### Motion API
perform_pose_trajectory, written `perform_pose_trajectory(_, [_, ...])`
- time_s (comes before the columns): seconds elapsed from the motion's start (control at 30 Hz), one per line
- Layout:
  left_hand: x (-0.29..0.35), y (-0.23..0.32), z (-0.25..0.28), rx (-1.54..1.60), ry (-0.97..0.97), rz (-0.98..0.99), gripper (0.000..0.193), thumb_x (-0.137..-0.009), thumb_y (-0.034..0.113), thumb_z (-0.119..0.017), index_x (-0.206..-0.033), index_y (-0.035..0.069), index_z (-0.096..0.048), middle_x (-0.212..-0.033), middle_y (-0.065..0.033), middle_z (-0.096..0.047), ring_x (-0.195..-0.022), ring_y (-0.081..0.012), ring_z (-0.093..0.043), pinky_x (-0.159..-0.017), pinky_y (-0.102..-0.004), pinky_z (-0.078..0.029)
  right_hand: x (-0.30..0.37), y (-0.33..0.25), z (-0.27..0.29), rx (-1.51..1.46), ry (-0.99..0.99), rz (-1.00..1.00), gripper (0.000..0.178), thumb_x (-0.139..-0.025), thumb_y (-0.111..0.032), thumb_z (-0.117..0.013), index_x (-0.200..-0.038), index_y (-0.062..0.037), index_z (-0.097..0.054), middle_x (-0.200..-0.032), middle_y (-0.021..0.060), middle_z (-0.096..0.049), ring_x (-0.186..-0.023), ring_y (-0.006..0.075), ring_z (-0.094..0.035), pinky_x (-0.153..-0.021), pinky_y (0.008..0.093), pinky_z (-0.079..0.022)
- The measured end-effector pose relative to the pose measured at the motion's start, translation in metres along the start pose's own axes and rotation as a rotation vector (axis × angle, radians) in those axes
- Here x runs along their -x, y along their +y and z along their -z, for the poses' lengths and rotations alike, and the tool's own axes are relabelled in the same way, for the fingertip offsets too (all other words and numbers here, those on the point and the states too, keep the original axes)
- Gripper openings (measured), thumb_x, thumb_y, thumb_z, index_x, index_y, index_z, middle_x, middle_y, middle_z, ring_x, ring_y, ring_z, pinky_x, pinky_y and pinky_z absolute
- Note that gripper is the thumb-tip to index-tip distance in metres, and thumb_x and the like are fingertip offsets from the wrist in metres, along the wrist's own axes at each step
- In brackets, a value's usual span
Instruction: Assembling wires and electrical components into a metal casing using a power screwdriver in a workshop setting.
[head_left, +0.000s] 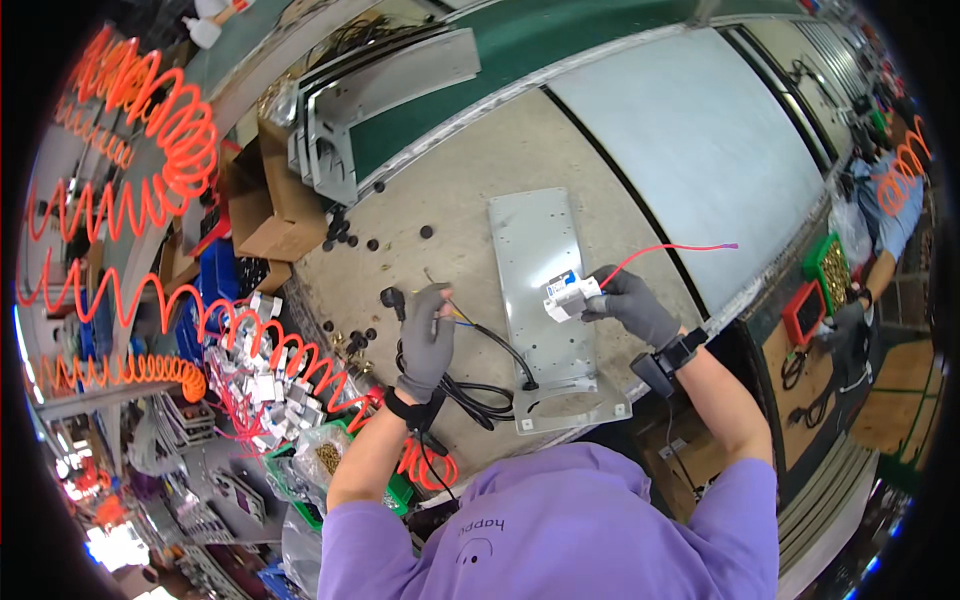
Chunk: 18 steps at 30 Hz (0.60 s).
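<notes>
My right hand (632, 309), in a grey glove, grips a small white circuit breaker (570, 296) with a blue label, above a bent grey metal plate (535, 235). From the breaker a red wire (660, 247) runs out to the right. My left hand (428, 340), also gloved, is closed at the split end of a black cable (508, 344), where thin coloured wires show by its fingers. The cable passes through the plate near its lower end. Just beyond the left hand lies a black plug (392, 298). The fingers partly hide the wires.
At left are a pile of white breakers (275, 385), a cardboard box (272, 205) and orange coiled hoses (185, 130). Black caps (372, 244) lie scattered on the table. Bent metal panels (325, 150) stand at the back. At right, a co-worker's arm (885, 270) is beside parts bins (828, 270).
</notes>
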<state>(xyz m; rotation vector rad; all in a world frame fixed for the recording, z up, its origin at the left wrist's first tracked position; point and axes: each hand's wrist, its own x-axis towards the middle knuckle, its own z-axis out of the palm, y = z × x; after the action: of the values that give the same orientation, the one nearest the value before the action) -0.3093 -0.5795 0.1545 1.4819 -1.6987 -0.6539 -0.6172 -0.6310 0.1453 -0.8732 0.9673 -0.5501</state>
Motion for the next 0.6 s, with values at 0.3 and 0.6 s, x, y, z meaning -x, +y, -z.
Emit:
perform_pose_trajectory(0.3, [0.059, -0.049, -0.023, 0.342, 0.308, 0.507, 0.025, -0.087, 0.009, -0.049, -0.110, -0.001, -0.051, -0.101, -0.0112, -0.053, -0.084, -0.0180, -0.056, -0.072, -0.0290, -0.045, -0.032, 0.038, -0.015, -0.354, 0.014, -0.097, 0.035, -0.081, -0.003, -0.056, -0.114, 0.0035, -0.046, -0.105, 0.0124, -0.056, -0.093, 0.0230, -0.059, -0.079, 0.0375, -0.053])
perform_pose_trajectory(0.6, [0.012, -0.020, -0.049, 0.251, -0.006, 0.188, 0.015, -0.081, 0.005, -0.055, -0.095, 0.002, -0.060, -0.091, -0.0132, -0.059, -0.083, -0.0263, -0.058, -0.073, -0.0320, -0.046, -0.029, 0.044, -0.014, -0.400, 0.102, -0.111, 0.032, -0.082, -0.003, -0.055, -0.113, 0.0046, -0.046, -0.102, 0.0127, -0.057, -0.090, 0.0222, -0.059, -0.077, 0.0365, -0.053])
